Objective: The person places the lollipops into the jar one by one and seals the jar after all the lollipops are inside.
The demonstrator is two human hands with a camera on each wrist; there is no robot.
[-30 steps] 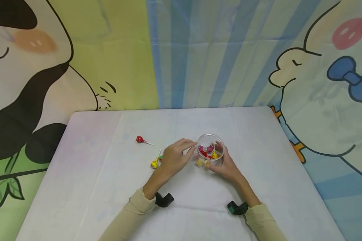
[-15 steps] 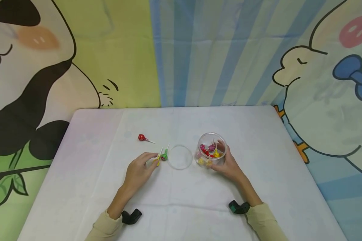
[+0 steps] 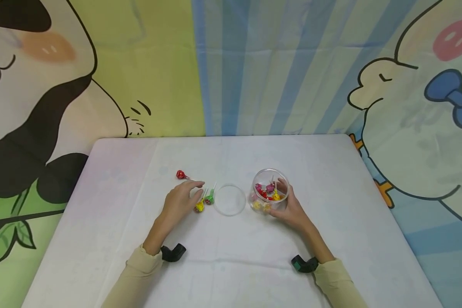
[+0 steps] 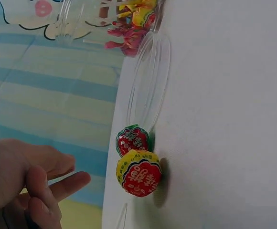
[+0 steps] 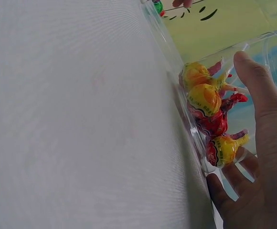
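Note:
My left hand [image 3: 179,201] hovers just left of a yellow lollipop [image 3: 199,206], its thumb and fingers apart with nothing between them. Next to the yellow one lies a green lollipop [image 3: 209,197], both with red label faces in the left wrist view. A red lollipop [image 3: 180,174] lies behind the left hand, its stick reaching toward the fingers. My right hand [image 3: 291,210] grips a clear round jar [image 5: 267,52] from its right side, thumb and fingers around the wall. Inside the jar are several lollipops [image 5: 206,99] in yellow, red and purple wrappers.
A clear round lid [image 3: 229,214] lies flat on the white-covered table [image 3: 231,273], between the green lollipop and the jar. A printed cloth backdrop [image 3: 238,68] rises behind the table's far edge.
My left hand left the jar's side, reached the yellow lollipop and pinched it, then let go and shifted slightly away from me. The lid came into view. My right hand stays on the jar.

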